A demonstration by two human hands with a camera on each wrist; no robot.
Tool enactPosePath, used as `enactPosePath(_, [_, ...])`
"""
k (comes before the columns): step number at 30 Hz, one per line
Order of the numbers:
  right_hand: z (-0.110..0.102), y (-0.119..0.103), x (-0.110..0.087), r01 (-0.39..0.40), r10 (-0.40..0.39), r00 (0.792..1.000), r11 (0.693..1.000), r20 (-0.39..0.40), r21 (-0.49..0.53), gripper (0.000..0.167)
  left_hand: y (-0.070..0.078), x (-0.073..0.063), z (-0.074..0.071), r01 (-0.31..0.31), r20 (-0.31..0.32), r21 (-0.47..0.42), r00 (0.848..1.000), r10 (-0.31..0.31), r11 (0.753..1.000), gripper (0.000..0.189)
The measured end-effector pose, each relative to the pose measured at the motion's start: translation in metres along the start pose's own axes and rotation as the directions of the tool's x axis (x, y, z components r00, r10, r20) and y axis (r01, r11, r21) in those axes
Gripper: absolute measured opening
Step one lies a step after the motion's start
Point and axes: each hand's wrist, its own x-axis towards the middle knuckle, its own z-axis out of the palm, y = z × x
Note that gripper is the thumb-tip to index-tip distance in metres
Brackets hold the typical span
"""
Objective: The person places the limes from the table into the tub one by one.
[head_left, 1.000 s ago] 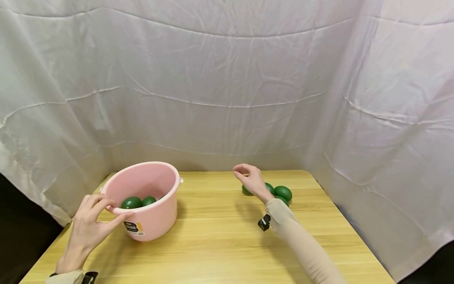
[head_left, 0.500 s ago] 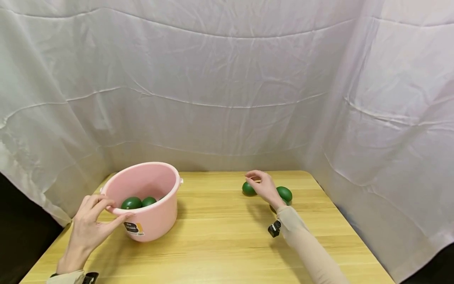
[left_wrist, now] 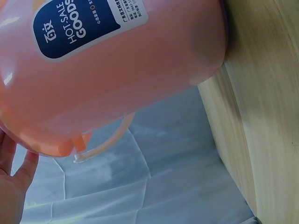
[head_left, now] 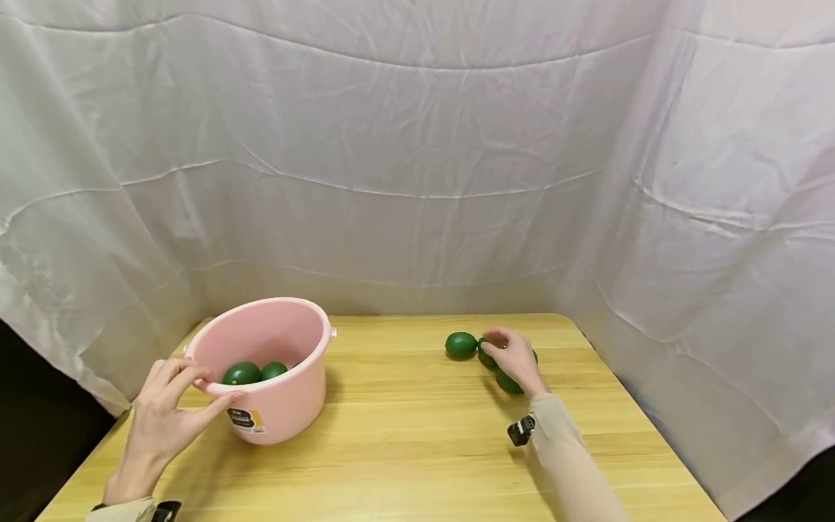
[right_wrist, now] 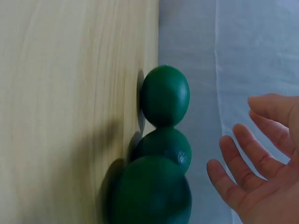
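My left hand (head_left: pixel 159 413) grips the near-left rim of a pink plastic bucket (head_left: pixel 287 406), fingers over the edge and thumb outside. The bucket leans a little toward me. Inside it lie dark green oval fruits (head_left: pixel 241 373), smooth like avocados or limes. On the right of the table, my right hand (head_left: pixel 515 359) hovers over more of these fruits, fingers loosely bent and holding nothing. One fruit (head_left: pixel 461 346) sits left of the hand, and another (head_left: pixel 509 382) is below the wrist. The right wrist view shows the relaxed fingers (right_wrist: pixel 229 149) apart from the fruits in a row.
A wooden table (head_left: pixel 391 442) carries everything. Pale cloth (head_left: pixel 417 239) hangs behind it and along both sides. A white bucket handle (left_wrist: pixel 110 142) hangs at the bucket's side in the left wrist view.
My right hand has moved right and lower, from left of the fruits to over the group, uncovering the leftmost fruit. The left hand and bucket have stayed put.
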Motion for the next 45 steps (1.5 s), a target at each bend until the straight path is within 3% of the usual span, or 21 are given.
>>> enactPosePath(18, [-0.014, 0.026, -0.020, -0.078, 0.088, 0.994, 0.985, 0.061, -0.154, 0.030, -0.002, -0.001, -0.001, -0.005, -0.005, 0.003, 1.000, 0.005, 1.000, 0.067])
enactPosePath(25, [-0.011, 0.032, -0.030, -0.122, 0.149, 0.977, 0.977, 0.150, -0.176, 0.039, -0.002, 0.000, -0.001, -0.006, 0.002, 0.002, 1.000, 0.006, 1.000, 0.066])
enactPosePath(34, [-0.011, 0.033, -0.026, -0.135, 0.183, 0.958, 0.967, 0.219, -0.217, 0.049, -0.002, 0.002, 0.000, 0.013, 0.005, 0.005, 1.000, -0.013, 1.000, 0.066])
enactPosePath(39, [-0.010, 0.036, -0.027, -0.157, 0.190, 0.957, 0.975, 0.219, -0.159, 0.057, -0.003, 0.002, 0.001, 0.020, 0.013, 0.011, 1.000, -0.020, 1.000, 0.066])
enactPosePath(45, [-0.009, 0.040, -0.030, -0.261, 0.255, 0.944, 0.965, 0.211, 0.004, 0.056, -0.003, 0.002, 0.001, 0.022, 0.019, 0.012, 1.000, -0.023, 1.000, 0.064])
